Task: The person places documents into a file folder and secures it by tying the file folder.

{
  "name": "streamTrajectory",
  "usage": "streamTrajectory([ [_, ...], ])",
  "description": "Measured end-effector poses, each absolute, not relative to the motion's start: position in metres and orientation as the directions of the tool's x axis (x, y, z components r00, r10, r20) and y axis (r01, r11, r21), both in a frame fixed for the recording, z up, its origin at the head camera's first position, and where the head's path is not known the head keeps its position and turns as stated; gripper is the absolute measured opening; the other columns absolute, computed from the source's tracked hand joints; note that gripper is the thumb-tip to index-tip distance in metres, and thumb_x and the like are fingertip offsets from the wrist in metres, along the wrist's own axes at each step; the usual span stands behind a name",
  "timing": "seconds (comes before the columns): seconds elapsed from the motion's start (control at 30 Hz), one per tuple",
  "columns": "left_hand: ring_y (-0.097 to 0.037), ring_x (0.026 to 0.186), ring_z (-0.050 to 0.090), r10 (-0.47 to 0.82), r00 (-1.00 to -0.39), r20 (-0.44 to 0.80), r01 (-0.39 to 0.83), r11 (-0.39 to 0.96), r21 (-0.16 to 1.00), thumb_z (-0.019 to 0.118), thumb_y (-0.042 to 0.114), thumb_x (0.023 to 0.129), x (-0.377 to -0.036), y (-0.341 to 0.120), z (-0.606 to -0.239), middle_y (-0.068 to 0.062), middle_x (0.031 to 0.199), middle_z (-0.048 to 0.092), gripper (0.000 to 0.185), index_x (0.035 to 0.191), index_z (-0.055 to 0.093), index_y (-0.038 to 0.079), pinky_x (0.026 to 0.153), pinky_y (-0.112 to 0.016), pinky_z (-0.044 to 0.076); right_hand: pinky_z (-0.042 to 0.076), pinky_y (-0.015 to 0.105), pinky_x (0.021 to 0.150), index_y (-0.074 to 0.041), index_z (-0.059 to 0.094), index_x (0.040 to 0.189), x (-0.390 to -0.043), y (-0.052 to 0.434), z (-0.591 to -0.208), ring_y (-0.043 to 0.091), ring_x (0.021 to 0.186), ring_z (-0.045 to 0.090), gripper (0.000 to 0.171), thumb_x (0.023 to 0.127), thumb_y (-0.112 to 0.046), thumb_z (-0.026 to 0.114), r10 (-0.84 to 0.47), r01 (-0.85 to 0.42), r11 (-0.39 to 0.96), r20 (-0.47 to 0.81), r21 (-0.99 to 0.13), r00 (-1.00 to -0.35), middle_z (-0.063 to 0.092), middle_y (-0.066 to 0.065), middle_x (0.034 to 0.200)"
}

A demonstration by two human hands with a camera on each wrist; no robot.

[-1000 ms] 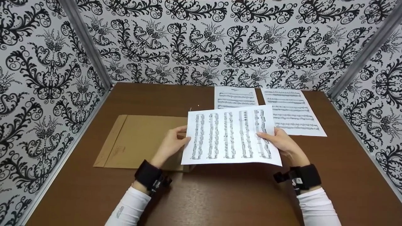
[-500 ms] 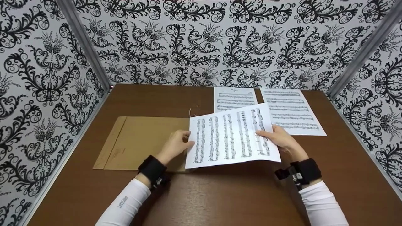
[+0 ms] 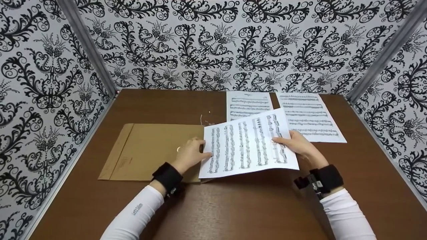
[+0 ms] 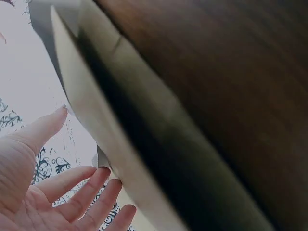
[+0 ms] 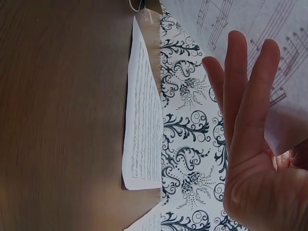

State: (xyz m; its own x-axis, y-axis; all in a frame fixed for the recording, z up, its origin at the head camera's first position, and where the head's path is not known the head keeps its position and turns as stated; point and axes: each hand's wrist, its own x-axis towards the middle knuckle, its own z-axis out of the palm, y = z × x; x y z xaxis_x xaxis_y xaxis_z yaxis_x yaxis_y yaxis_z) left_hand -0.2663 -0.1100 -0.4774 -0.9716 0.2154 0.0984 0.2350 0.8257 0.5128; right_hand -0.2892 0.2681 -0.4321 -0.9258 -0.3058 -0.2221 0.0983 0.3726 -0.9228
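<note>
A white sheet of sheet music (image 3: 248, 143) is held tilted in front of me, its printed staves running up and down. My right hand (image 3: 302, 148) pinches its right side, thumb on top and fingers (image 5: 238, 91) straight underneath. To the left a brown paper envelope (image 3: 150, 150) lies flat, its mouth facing right. My left hand (image 3: 190, 155) is over that mouth, its thumb by the sheet's left edge. In the left wrist view the envelope's mouth (image 4: 96, 106) gapes, and the spread left fingers (image 4: 98, 207) touch its upper layer. The sheet's left edge overlaps the envelope's mouth.
Two more music sheets lie at the back of the brown table (image 3: 233, 206): one on the left (image 3: 248, 103), partly covered by the held sheet, and one on the right (image 3: 312, 116). A thin white string (image 3: 201, 119) shows behind the envelope. Patterned walls (image 3: 213, 43) enclose the table.
The sheet has tilted, its left side lowering and shifting slightly right toward the envelope's mouth. My left hand has moved right and slightly down, off its hold on the sheet's left edge.
</note>
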Motion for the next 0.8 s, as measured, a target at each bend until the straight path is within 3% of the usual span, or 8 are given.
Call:
streamTrajectory([
  [0.13, -0.041, 0.123, 0.063, 0.239, -0.965, 0.107, 0.261, 0.839, 0.477, 0.083, 0.042, 0.082, -0.266, -0.107, -0.479, -0.024, 0.132, 0.066, 0.061, 0.125, 0.071, 0.0, 0.103, -0.055, 0.053, 0.062, 0.025, 0.062, 0.013, 0.052, 0.135, -0.291, 0.27, -0.431, 0.009, 0.067, 0.075, 0.05, 0.103, -0.024, 0.062, -0.315, 0.073, 0.428, -0.224, -0.901, -0.922, 0.075, -0.008, 0.082],
  [0.43, -0.044, 0.137, 0.051, 0.216, -0.974, 0.069, 0.226, 0.887, 0.404, 0.082, 0.053, 0.08, -0.266, -0.103, -0.482, -0.024, 0.142, 0.057, 0.083, 0.136, 0.061, -0.004, 0.107, -0.058, 0.05, 0.062, 0.026, 0.06, 0.011, 0.052, 0.136, -0.296, 0.27, -0.43, 0.008, 0.064, 0.073, 0.052, 0.102, -0.028, 0.063, -0.286, 0.079, 0.498, -0.249, -0.864, -0.925, 0.074, -0.008, 0.08],
  [0.8, -0.043, 0.134, 0.053, 0.093, -0.995, -0.018, 0.087, 0.973, 0.214, 0.074, 0.076, 0.074, -0.266, -0.099, -0.483, -0.028, 0.149, 0.05, 0.115, 0.146, 0.047, -0.009, 0.093, -0.057, 0.055, 0.062, 0.027, 0.06, 0.013, 0.055, 0.13, -0.298, 0.268, -0.434, 0.009, 0.063, 0.073, 0.049, 0.101, -0.026, 0.064, -0.279, 0.067, 0.514, -0.24, -0.855, -0.93, 0.074, -0.006, 0.079],
])
